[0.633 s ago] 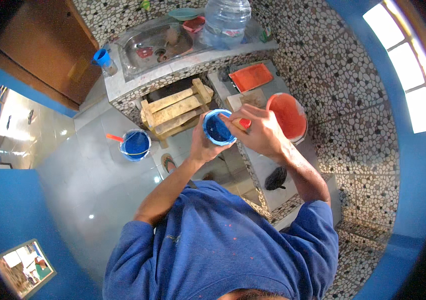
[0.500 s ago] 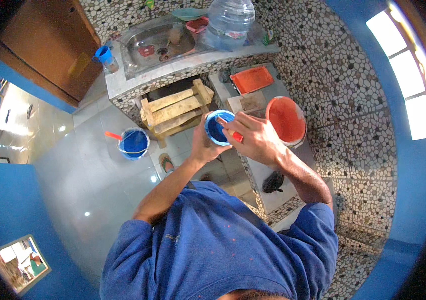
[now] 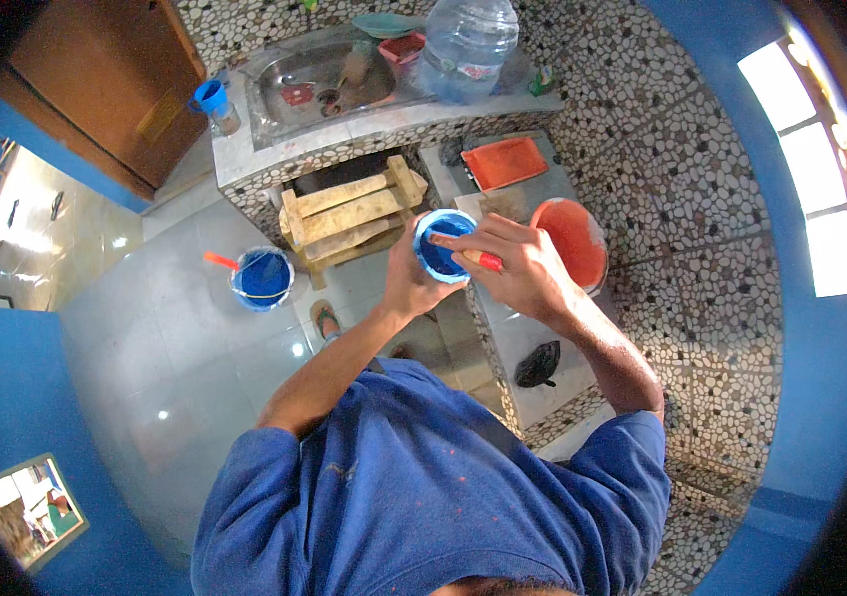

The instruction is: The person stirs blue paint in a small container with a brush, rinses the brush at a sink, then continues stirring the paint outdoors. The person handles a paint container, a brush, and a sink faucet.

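My left hand (image 3: pixel 409 281) is wrapped round the side of a small round pot (image 3: pixel 450 214) with blue paint inside, its mouth facing up. In my right hand (image 3: pixel 525 268) is a paintbrush (image 3: pixel 486 260) with a red handle end, gripped between thumb and fingers. The brush slants across the pot's opening, its head end over the inside. Whether the bristles touch the paint, I cannot tell.
A blue-paint bucket (image 3: pixel 285 290) with an orange-handled tool stands on the floor at left. To the right are a bucket with orange inside (image 3: pixel 567 238), an orange tray (image 3: pixel 506 162) and a black crumpled thing (image 3: pixel 539 365). A wooden rack (image 3: pixel 349 211) and sink counter (image 3: pixel 384 115) lie ahead.
The pot, brush and both hands have shifted slightly right in the view. The brush now lies flatter across the opening, with more of its handle showing.
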Demonstrator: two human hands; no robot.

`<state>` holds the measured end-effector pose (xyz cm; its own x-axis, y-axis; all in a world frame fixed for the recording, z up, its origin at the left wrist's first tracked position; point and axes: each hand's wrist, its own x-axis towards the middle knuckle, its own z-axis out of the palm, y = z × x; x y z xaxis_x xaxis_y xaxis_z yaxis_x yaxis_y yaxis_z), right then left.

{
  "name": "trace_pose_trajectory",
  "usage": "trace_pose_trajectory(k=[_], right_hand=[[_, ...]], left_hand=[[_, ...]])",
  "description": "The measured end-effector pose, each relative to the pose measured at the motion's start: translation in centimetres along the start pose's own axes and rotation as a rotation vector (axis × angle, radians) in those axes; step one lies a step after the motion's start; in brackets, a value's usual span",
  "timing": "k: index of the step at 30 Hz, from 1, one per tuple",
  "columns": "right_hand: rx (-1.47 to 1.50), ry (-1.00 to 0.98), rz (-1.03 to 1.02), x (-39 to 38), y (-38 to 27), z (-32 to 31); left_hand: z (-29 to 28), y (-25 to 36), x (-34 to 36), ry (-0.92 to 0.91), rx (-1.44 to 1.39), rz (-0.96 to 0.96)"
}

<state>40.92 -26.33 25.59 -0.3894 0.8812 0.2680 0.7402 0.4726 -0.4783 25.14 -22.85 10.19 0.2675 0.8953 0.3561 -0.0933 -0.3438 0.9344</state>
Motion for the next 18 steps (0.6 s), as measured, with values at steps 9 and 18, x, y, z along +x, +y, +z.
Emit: trace_pose_trajectory(k=[9,18], right_hand=[[0.108,-0.045,0.116,2.5,2.2,1.4],[0.208,-0.189,0.303,3.5,3.2,2.5]], left_hand=[[-0.1,-2.1,-1.0,0.019,-0.007,-0.034],[-0.7,-2.1,-1.2,0.039,0.169,-0.069]])
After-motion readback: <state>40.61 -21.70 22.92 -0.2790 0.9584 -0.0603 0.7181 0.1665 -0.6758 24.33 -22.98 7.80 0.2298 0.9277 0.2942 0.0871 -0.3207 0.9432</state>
